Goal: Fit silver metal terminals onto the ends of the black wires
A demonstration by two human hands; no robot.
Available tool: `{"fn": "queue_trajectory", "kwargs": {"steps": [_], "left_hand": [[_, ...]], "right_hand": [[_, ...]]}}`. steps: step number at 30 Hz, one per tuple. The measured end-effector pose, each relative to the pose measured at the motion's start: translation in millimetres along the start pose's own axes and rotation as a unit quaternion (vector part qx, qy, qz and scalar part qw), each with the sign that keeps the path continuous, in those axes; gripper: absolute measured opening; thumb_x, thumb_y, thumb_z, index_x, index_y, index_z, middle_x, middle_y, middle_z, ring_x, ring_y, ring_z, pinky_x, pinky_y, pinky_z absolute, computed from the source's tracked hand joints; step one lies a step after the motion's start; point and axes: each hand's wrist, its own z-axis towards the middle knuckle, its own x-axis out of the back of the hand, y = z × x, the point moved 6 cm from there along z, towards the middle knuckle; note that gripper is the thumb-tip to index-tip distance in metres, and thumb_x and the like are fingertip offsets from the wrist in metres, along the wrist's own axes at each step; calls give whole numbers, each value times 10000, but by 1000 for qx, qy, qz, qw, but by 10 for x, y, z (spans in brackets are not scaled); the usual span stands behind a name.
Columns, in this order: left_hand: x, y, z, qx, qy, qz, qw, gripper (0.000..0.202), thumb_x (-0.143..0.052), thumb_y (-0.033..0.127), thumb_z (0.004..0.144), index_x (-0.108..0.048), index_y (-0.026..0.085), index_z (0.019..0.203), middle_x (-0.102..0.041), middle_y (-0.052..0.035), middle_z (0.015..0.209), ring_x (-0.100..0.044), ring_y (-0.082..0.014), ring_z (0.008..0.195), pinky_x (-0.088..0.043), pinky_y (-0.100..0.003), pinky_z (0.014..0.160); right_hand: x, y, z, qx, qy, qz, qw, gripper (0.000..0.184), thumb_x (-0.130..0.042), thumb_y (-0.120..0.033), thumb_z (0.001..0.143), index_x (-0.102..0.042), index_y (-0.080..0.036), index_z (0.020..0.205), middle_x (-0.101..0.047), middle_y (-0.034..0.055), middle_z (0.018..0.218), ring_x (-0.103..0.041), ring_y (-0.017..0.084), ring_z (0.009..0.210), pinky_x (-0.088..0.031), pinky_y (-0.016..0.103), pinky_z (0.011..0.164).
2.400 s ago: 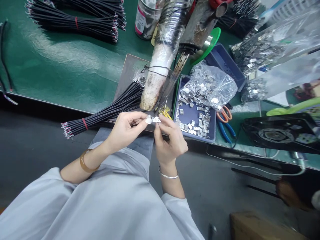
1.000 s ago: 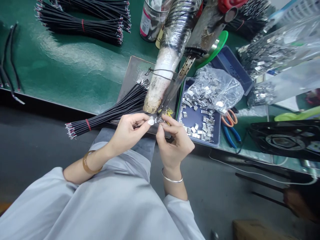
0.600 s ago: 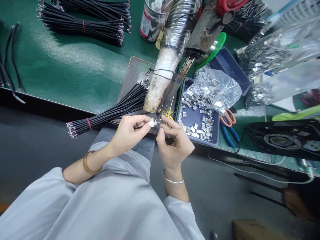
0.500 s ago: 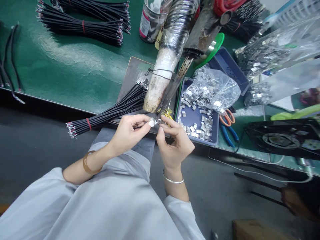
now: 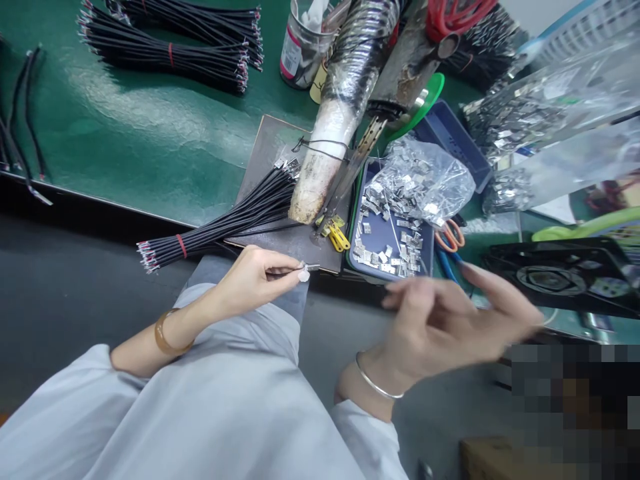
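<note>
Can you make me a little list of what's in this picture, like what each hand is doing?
Left hand: pinches a thin wire with a metal tip
Right hand: blurred, fingers spread, nothing seen in it
Near right hand: blue tray of small metal pieces
Beyond left hand: black wire bundle with a red band
Table: green

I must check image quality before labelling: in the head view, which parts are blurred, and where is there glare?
Head view: the right hand is smeared by motion blur; the left hand, pinching a thin wire, is sharp. Head view: glare whitens the green table at upper left. Head view: a pixelated block hides the lower right corner.
</note>
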Motion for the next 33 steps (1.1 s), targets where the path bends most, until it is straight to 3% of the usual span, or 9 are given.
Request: {"fn": "queue_trajectory", "kwargs": {"steps": [4, 7, 10, 12, 17, 21, 24, 27, 33], "left_hand": [[130, -14, 29, -36, 72, 28, 996, 202, -643, 277, 916, -773, 142, 841, -759, -53, 766, -648, -138, 647, -519, -218, 577], [215, 88, 139, -137, 144, 190, 961, 204, -582, 204, 957, -749, 166, 845, -750, -71, 860, -659, -177, 785, -552, -299, 753], [134, 110, 296, -180, 128, 367, 904, 274, -528, 136, 954, -708, 167, 751, -708, -113, 874, -615, -244, 859, -519, -393, 815], [65, 86, 362, -181, 93, 406, 891, 257, -529, 116, 940, -700, 160, 752, -685, -121, 852, -598, -259, 860, -504, -395, 792], [0, 146, 274, -196, -9, 255, 947, 189, -559, 129, 892, -658, 168, 735, -626, -38, 721, -566, -178, 713, -464, -296, 690], [76, 167, 209, -98, -55, 41, 993, 150, -585, 179, 859, -614, 170, 711, -529, 36, 606, -437, -91, 535, -359, -223, 526], [97, 94, 219, 5, -44, -100, 994, 131, -631, 240, 829, -613, 164, 723, -512, 51, 556, -419, -71, 486, -342, -201, 475], [94, 37, 238, 41, -5, -161, 986, 128, -683, 250, 765, -623, 154, 706, -544, 40, 557, -445, -66, 487, -369, -189, 467], [83, 44, 239, 30, 35, -147, 988, 122, -705, 246, 760, -685, 141, 700, -578, 30, 553, -469, -71, 489, -417, -191, 481]], "right_hand": [[-140, 305, 248, -18, -85, -82, 993, 171, -691, -335, 872, -572, -235, 802, -636, -32, 681, -651, 154, 581, -528, 295, 589], [-329, 508, 460, 8, -113, -120, 986, 193, -657, -330, 856, -541, -236, 735, -610, -30, 676, -569, 140, 580, -480, 291, 597], [-535, 588, 595, 25, -161, -148, 976, 195, -664, -241, 798, -513, -234, 674, -588, -21, 702, -555, 151, 637, -464, 307, 655], [-620, 578, 632, 35, -183, -168, 968, 208, -657, -188, 764, -491, -237, 648, -559, -26, 682, -537, 153, 630, -435, 308, 651], [-628, 552, 627, 73, -174, -216, 958, 193, -603, -145, 750, -466, -248, 662, -556, -26, 654, -517, 162, 602, -362, 304, 598], [-534, 607, 623, 56, -132, -205, 968, 176, -577, -142, 730, -462, -249, 651, -559, -37, 609, -542, 158, 586, -402, 294, 604], [-411, 480, 563, 47, -62, -150, 986, 151, -598, -168, 751, -503, -242, 660, -594, -34, 632, -553, 143, 556, -446, 285, 585], [-292, 244, 371, 0, 15, -12, 1000, 171, -669, -204, 792, -543, -230, 680, -676, -5, 751, -613, 133, 552, -486, 270, 526], [-502, -154, -92, -31, -38, 160, 986, 99, -748, -218, 850, -681, -212, 777, -755, 23, 870, -762, 171, 783, -621, 280, 655]]}}
